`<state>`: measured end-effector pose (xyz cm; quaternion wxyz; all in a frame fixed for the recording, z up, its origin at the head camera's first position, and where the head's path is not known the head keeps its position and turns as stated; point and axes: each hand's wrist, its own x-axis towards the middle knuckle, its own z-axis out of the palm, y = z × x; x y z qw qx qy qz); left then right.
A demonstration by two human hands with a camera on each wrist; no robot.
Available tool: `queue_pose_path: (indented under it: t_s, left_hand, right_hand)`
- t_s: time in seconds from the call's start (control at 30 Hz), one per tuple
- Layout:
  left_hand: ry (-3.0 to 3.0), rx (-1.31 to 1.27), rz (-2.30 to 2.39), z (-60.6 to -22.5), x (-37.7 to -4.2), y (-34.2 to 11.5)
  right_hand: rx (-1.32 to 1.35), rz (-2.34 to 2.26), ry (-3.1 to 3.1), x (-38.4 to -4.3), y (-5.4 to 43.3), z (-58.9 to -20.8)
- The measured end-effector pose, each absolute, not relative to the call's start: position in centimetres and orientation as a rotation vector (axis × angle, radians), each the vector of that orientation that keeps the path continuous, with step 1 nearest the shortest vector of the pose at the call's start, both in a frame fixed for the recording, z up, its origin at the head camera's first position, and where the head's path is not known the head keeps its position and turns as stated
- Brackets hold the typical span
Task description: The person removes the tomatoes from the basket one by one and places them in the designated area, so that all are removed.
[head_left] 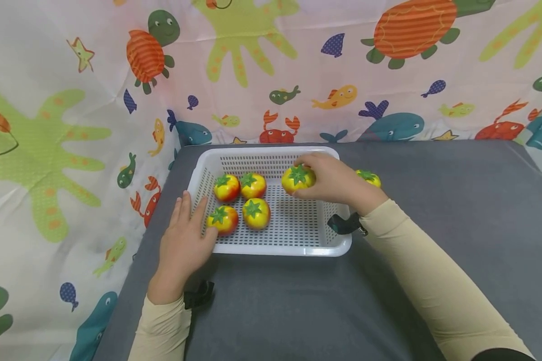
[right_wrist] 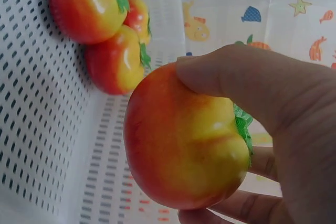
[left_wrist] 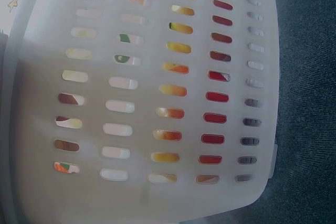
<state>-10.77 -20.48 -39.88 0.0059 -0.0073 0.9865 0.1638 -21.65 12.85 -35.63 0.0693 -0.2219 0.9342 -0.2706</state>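
Note:
A white plastic basket (head_left: 298, 250) with slotted walls stands on the table, several red-and-yellow toy tomatoes (head_left: 256, 213) grouped in its left half. My right hand (head_left: 331, 180) grips another toy tomato (right_wrist: 186, 140) between thumb and fingers, over the basket's right half. In the right wrist view its green leaf cap (right_wrist: 243, 129) faces the palm. My left hand (head_left: 185, 245) rests against the basket's left rim with fingers straight, the thumb by the front-left tomato (head_left: 223, 220). The left wrist view shows only the basket's outer wall (left_wrist: 121, 129), with fruit colours through the slots.
One more toy tomato (head_left: 368, 177) lies on the table just right of the basket, partly hidden behind my right wrist. A dark grey cloth (head_left: 456, 210) covers the table. A curtain (head_left: 253, 100) with printed sea animals hangs along the back and left edges.

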Motion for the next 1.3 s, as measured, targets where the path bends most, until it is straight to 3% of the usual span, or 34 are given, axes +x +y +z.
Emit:
queue_pose_path:
  t_s: [1.3]
  left_hand:
    - [3.101, -0.033, 0.507, -39.8, -10.6, -20.5]
  right_hand:
    - [-0.480, -0.739, 2.917, -20.1, 20.3, -31.8]
